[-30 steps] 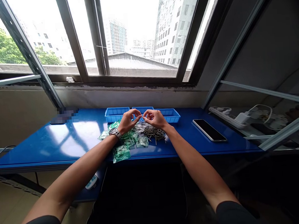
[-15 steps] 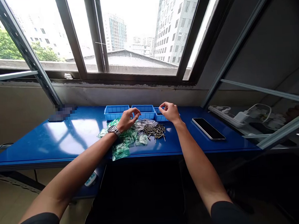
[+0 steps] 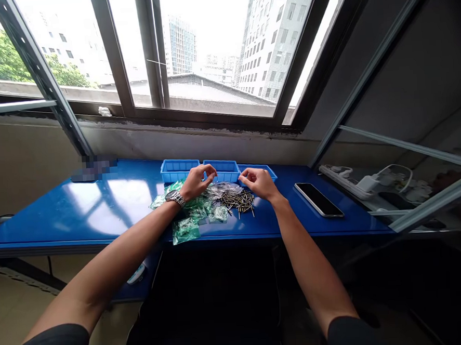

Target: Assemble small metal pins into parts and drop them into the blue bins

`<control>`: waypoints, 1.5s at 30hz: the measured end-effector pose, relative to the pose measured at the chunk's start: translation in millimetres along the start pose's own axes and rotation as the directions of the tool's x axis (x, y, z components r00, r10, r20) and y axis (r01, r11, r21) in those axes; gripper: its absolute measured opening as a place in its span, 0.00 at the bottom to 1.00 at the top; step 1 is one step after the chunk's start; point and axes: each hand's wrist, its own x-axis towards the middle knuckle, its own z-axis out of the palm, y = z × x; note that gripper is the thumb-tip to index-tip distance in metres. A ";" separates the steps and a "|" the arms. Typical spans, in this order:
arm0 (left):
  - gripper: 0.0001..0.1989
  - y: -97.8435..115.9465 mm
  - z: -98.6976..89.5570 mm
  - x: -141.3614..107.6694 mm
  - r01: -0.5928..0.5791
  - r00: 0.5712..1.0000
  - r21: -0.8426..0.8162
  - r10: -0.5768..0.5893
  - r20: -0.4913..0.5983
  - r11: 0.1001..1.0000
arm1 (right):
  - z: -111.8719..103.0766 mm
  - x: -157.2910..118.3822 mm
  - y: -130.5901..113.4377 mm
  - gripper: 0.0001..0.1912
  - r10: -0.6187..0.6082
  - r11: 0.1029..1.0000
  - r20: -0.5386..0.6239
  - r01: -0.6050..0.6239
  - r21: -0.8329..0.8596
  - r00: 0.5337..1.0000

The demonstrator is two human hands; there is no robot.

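My left hand (image 3: 197,182), with a metal watch (image 3: 175,198) at the wrist, hovers above green plastic packets (image 3: 185,230). Its thumb and index finger curl together at the front of the middle blue bin (image 3: 231,176); anything between them is too small to make out. My right hand (image 3: 260,183) is pinched in front of the right blue bin (image 3: 268,171), and what its fingertips hold cannot be made out. Between and below the hands lies a pile of dark and brass-coloured screw-like pins (image 3: 238,200). Clear plastic bags (image 3: 226,188) lie behind the pile.
A left blue bin (image 3: 179,171) stands in line with the others along the back of the blue table (image 3: 111,211). A phone (image 3: 318,199) lies at the right. Beyond it is a power strip (image 3: 344,180) with chargers. Metal posts (image 3: 60,105) rise at both sides.
My right hand has moved left and slightly down, from over the right bin to in front of it. My left hand has stayed nearly in place.
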 end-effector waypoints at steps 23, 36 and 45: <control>0.07 -1.5 -0.2 -0.9 0.014 0.998 -0.004 -0.013 0.067 1.000 | -17.7 -77.2 -20.4 0.09 0.396 0.857 0.145 -0.308 -0.413 0.907; 0.07 -1.8 -0.4 -0.8 0.011 0.998 0.014 -0.012 0.066 1.000 | -24.3 -61.6 -18.2 0.07 0.407 0.814 0.335 -0.172 -0.554 0.850; 0.08 2.3 -2.2 -0.4 -0.014 0.997 -0.039 0.017 0.070 0.999 | -12.9 -31.0 -34.2 0.06 0.157 0.888 0.222 -0.039 -0.458 0.962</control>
